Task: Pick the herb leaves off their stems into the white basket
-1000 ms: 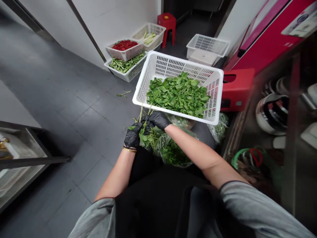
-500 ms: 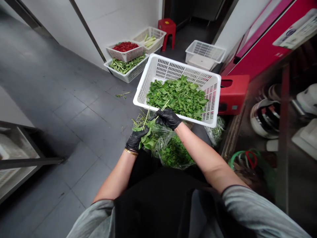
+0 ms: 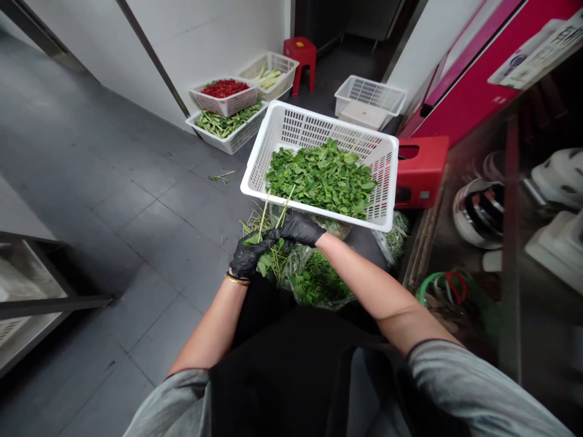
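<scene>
My left hand (image 3: 252,254), in a black glove, is closed on leafy green stems (image 3: 263,218) whose bare ends point up and away. My right hand (image 3: 300,229), gloved alike, meets it with fingers pinched on the same greens. Just beyond both hands, a white plastic basket (image 3: 319,213) holds a heap of picked green leaves (image 3: 321,176). Under my right forearm a clear plastic bag (image 3: 298,258) lies open, full of leafy greens (image 3: 319,276). A pile of thin stems (image 3: 248,223) shows behind my left hand.
Baskets of red chilies (image 3: 225,88), green beans (image 3: 223,124) and pale stalks (image 3: 268,77) stand along the wall by a red stool (image 3: 304,57). Another red stool (image 3: 423,173) adjoins the large basket's right side. A shelf (image 3: 512,255) flanks my right; loose stems (image 3: 223,176) lie on the floor.
My hands have come together, the right one shifting left and slightly down towards the left. The stems now stand more upright. The whole view has shifted slightly.
</scene>
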Motion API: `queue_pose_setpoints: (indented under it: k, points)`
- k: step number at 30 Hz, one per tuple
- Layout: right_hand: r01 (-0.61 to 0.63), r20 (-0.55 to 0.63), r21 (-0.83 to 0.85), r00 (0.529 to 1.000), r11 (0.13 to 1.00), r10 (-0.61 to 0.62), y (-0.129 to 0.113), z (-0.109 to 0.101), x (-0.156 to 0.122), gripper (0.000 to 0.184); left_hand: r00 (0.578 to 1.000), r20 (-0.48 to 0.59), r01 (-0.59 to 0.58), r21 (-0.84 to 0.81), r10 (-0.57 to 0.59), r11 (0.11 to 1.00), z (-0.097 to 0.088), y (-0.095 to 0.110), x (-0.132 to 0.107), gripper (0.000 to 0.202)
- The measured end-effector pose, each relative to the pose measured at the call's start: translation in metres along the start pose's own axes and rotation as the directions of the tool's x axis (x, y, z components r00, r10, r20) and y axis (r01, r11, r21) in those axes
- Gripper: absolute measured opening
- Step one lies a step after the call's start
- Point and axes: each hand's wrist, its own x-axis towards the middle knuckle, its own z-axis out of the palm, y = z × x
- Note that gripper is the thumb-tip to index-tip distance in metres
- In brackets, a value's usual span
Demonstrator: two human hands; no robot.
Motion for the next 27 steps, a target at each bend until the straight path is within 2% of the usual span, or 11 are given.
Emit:
queue_pose_setpoints:
  k: [3,6,8,10,12,14,16,20,22,25,27]
  points:
    - [0.058,0.138,-0.055,0.989,0.997,-0.049,0.0,-0.014,-0.002,0.024,0.984,0.096,0.158,-0.073,-0.151,0.985,0.002,0.002,-0.007,0.037]
    - [0.078,0.126,-0.146,0.99,0.986,-0.06,-0.004,-0.029,-0.005,0.015,0.964,0.073,0.262,-0.105,-0.256,0.959,0.004,0.004,-0.013,0.034]
    - [0.059,0.003,-0.213,0.998,0.975,-0.06,-0.006,-0.036,-0.006,0.008,0.96,0.056,0.278,-0.126,-0.273,0.952,0.004,0.004,-0.014,0.033]
    - [0.038,-0.126,-0.165,0.99,0.986,-0.059,-0.005,-0.042,-0.006,0.004,0.962,0.041,0.273,-0.138,-0.27,0.952,0.003,0.003,-0.012,0.033]
    - [0.066,-0.271,0.011,0.961,0.998,-0.06,0.001,-0.046,-0.006,0.003,0.964,0.037,0.266,-0.143,-0.263,0.953,0.001,0.003,-0.011,0.033]
    - [0.133,-0.429,0.19,0.903,0.973,-0.04,0.008,-0.048,-0.007,0.006,0.969,0.026,0.246,-0.157,-0.245,0.956,0.0,0.003,-0.01,0.034]
    - [0.158,-0.495,0.297,0.869,0.942,0.011,0.016,-0.041,-0.008,0.014,0.977,-0.002,0.211,-0.169,-0.214,0.963,0.002,0.002,-0.009,0.035]
    - [0.03,-0.26,0.367,0.963,0.93,0.072,0.022,-0.006,-0.009,0.032,0.998,-0.064,0.006,-0.122,-0.014,0.992,0.014,-0.002,-0.005,0.034]
    - [0.036,-0.212,0.345,0.976,0.938,0.041,0.023,0.012,-0.006,0.035,0.994,-0.074,-0.091,-0.092,0.085,0.992,0.022,-0.006,-0.003,0.035]
    - [0.064,-0.268,0.223,0.963,0.973,-0.002,0.021,0.021,-0.003,0.033,0.997,-0.011,-0.077,-0.074,0.077,0.994,0.028,-0.011,-0.003,0.04]
    - [0.041,-0.269,0.052,0.963,0.998,-0.026,0.018,0.018,-0.004,0.024,0.999,0.018,-0.025,-0.077,0.027,0.997,0.029,-0.014,-0.003,0.035]
